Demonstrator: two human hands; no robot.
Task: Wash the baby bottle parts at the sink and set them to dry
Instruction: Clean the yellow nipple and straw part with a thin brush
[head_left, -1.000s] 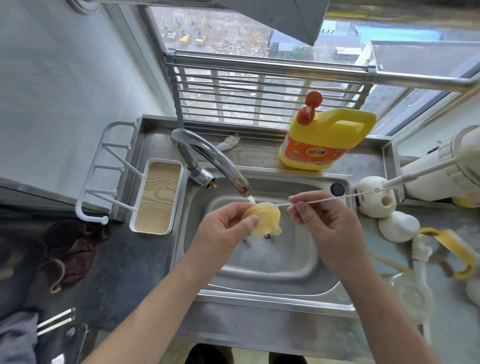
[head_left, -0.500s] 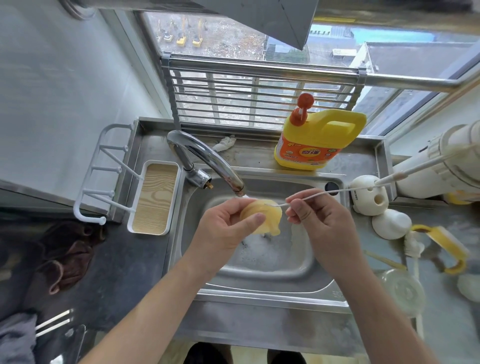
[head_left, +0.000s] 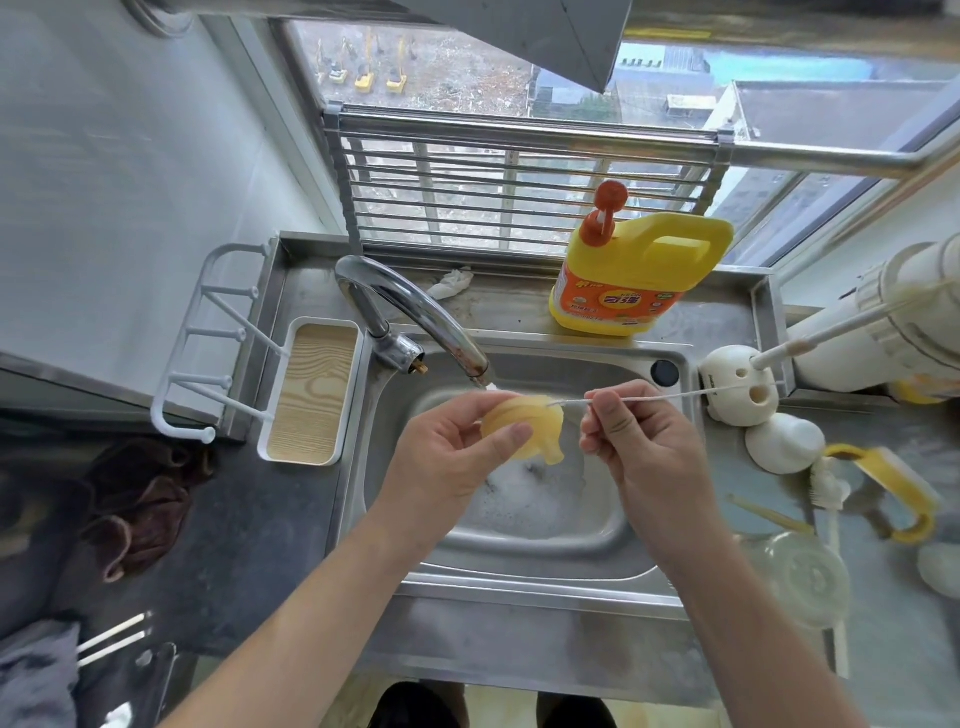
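Under the fingers (head_left: 511, 435) lay the sink (head_left: 519, 558), foam (head_left: 524, 496) pooled in its basin. Beyond them stood the jug (head_left: 636, 275). The left hand (head_left: 447, 457) curled round the yellow nipple (head_left: 530, 423), just below the tap (head_left: 415, 312). The right hand (head_left: 649, 447) pinched a thin brush (head_left: 670, 396), its tip at the nipple's top edge.

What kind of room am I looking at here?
Most likely a small home kitchen: a stainless-steel sink with a curved chrome tap, a yellow dish-soap jug with an orange pump on the ledge behind it, and a barred window above.
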